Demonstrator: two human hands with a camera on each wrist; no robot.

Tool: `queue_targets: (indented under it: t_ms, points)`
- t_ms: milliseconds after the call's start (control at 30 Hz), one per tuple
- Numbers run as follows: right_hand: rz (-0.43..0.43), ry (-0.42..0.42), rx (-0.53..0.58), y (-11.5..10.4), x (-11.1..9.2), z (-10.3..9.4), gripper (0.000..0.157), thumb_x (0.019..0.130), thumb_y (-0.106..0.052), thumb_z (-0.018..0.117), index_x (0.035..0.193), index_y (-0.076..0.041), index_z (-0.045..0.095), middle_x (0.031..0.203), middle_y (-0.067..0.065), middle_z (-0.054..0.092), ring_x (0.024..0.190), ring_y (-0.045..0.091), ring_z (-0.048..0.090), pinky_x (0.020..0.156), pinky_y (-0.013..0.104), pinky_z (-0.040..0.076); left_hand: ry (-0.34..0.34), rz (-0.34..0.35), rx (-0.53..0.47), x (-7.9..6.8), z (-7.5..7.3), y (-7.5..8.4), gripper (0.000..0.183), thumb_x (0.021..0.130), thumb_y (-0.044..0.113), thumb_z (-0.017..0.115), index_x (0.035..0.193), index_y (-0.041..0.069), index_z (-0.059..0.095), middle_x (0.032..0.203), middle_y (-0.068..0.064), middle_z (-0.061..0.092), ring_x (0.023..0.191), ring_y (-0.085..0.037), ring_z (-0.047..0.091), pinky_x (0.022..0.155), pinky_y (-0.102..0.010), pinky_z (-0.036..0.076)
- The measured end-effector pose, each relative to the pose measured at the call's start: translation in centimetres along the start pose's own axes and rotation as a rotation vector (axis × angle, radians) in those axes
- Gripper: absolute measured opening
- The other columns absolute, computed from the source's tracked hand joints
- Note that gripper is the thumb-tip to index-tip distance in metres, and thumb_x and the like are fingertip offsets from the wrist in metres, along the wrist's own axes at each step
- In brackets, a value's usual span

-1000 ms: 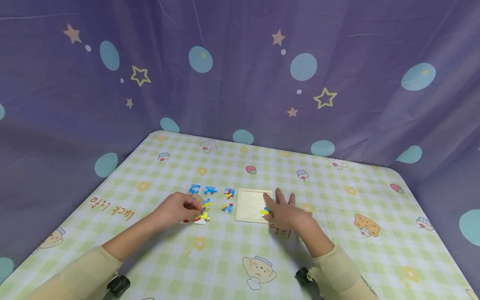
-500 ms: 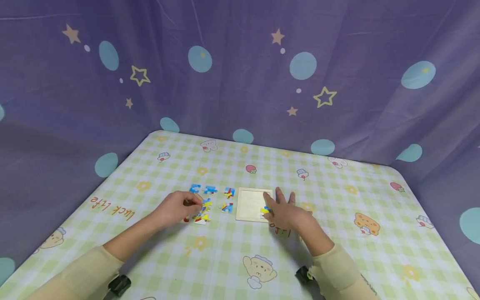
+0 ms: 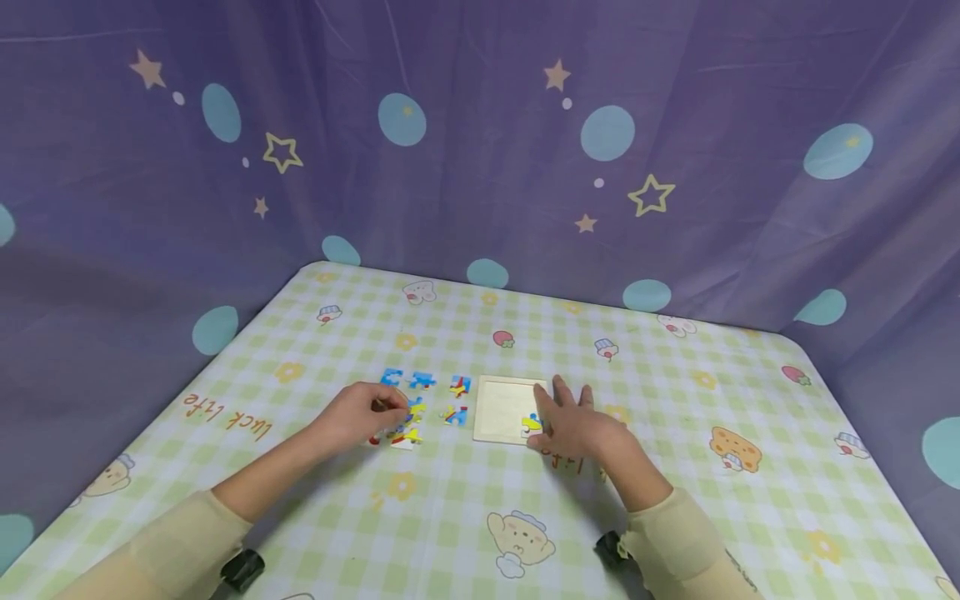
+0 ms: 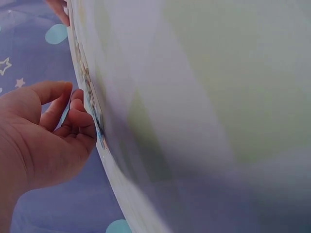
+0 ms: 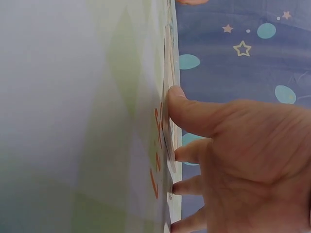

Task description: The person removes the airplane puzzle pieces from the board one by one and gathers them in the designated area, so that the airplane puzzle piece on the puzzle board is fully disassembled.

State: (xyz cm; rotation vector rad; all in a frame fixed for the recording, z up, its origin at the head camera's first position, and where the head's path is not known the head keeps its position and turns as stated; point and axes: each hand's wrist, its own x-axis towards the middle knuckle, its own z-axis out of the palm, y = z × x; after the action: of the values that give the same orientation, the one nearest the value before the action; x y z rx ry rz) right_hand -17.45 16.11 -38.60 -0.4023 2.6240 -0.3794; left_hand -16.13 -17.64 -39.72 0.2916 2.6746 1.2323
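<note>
My left hand (image 3: 369,419) is over a cluster of loose jigsaw pieces, its thumb and index fingertips together. In the left wrist view a thin bluish sliver, seemingly a puzzle piece (image 4: 64,114), shows between the curled fingers; the hand hides most of it. Spread across the right side of a shallow wooden puzzle tray (image 3: 495,410), my right hand (image 3: 581,427) steadies it with fairly straight fingers. Its thumb (image 5: 183,109) touches the tray's near edge. One yellow, blue and white puzzle piece (image 3: 531,424) lies in the tray's near right corner.
Blue pieces (image 3: 422,380) lie beyond the left hand. Between cluster and tray are a red-and-blue piece (image 3: 460,386) and another blue piece (image 3: 455,415). A green checked cloth (image 3: 450,517) covers the table; a purple curtain (image 3: 480,183) hangs behind.
The left hand's fingertips have shifted slightly within the cluster, and the purple bit seen at them earlier is less visible. The right thumb has moved back off the corner piece to the tray's near edge.
</note>
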Motion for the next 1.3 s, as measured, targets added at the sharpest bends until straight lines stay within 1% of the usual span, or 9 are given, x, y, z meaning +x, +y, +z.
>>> queue_targets:
  t_ms: [100,300,467,733,867,1000,1100,1233,1300]
  points:
    - [-0.002,0.019,0.001,0.0,-0.1,0.0,0.084,0.1,-0.045,0.062,0.163,-0.012,0.017,0.166,0.026,0.0,0.144,0.061,0.0,0.103,0.076,0.027,0.0,-0.011,0.007,0.1,0.1,0.1,0.008,0.095,0.016,0.071,0.098,0.01,0.075,0.093,-0.001,0.068,0.073,-0.019,0.061,0.058,-0.035,0.052]
    - [0.057,0.03,0.012,0.1,-0.1,0.0,0.088,0.097,-0.048,0.065,0.164,-0.02,0.015,0.167,0.02,-0.002,0.148,0.054,-0.001,0.091,0.089,0.019,0.01,-0.001,0.051,0.3,0.3,0.5,0.009,0.094,0.019,0.071,0.098,0.012,0.076,0.095,0.002,0.069,0.076,-0.015,0.06,0.066,-0.033,0.05]
    - [0.102,0.034,0.032,0.3,-0.1,0.0,0.095,0.093,-0.051,0.068,0.164,-0.022,0.013,0.167,0.02,-0.004,0.147,0.055,-0.005,0.084,0.092,0.016,-0.003,0.014,0.028,0.4,0.7,0.9,0.008,0.094,0.018,0.071,0.098,0.012,0.076,0.097,0.002,0.069,0.069,-0.016,0.058,0.056,-0.033,0.05]
    - [0.093,0.033,0.053,0.4,-0.1,0.0,0.095,0.093,-0.05,0.069,0.164,-0.02,0.015,0.166,0.023,-0.004,0.145,0.058,-0.007,0.084,0.092,0.016,-0.015,0.051,0.027,1.2,1.6,1.8,0.007,0.095,0.017,0.07,0.095,0.013,0.076,0.092,0.004,0.068,0.071,-0.016,0.059,0.067,-0.034,0.049]
    - [0.095,0.032,0.041,0.4,0.0,0.1,0.095,0.093,-0.051,0.068,0.164,-0.02,0.014,0.166,0.023,-0.004,0.145,0.057,-0.007,0.085,0.092,0.016,-0.028,0.045,0.018,1.5,2.0,2.5,0.007,0.095,0.017,0.071,0.096,0.014,0.077,0.093,0.005,0.069,0.067,-0.016,0.055,0.063,-0.033,0.048]
    - [0.101,0.03,0.03,0.5,0.1,0.2,0.095,0.093,-0.052,0.068,0.164,-0.02,0.013,0.167,0.022,-0.005,0.146,0.057,-0.007,0.085,0.092,0.016,-0.038,0.031,0.021,1.8,2.4,3.0,0.007,0.095,0.02,0.071,0.098,0.017,0.077,0.093,0.007,0.069,0.059,-0.015,0.054,0.053,-0.032,0.045]
    - [0.106,0.028,0.026,0.5,0.1,0.2,0.095,0.093,-0.052,0.067,0.164,-0.021,0.013,0.167,0.022,-0.005,0.146,0.056,-0.007,0.085,0.092,0.016,-0.041,0.054,0.015,2.1,2.8,3.2,0.007,0.095,0.021,0.072,0.098,0.018,0.076,0.093,0.008,0.069,0.063,-0.015,0.057,0.055,-0.032,0.047]
    - [0.115,0.025,0.024,0.4,0.1,0.2,0.095,0.093,-0.054,0.067,0.164,-0.023,0.013,0.167,0.02,-0.006,0.147,0.055,-0.007,0.084,0.092,0.016,-0.059,0.097,-0.025,2.7,3.5,3.6,0.008,0.095,0.019,0.071,0.1,0.015,0.076,0.093,0.006,0.069,0.074,-0.017,0.06,0.063,-0.032,0.05]
    - [0.119,0.024,0.023,0.4,0.1,0.2,0.095,0.093,-0.054,0.067,0.164,-0.023,0.013,0.167,0.02,-0.006,0.147,0.055,-0.007,0.084,0.092,0.016,-0.067,0.098,-0.039,3.0,3.8,3.9,0.01,0.095,0.018,0.071,0.102,0.012,0.075,0.093,0.005,0.069,0.075,-0.017,0.06,0.064,-0.032,0.05]
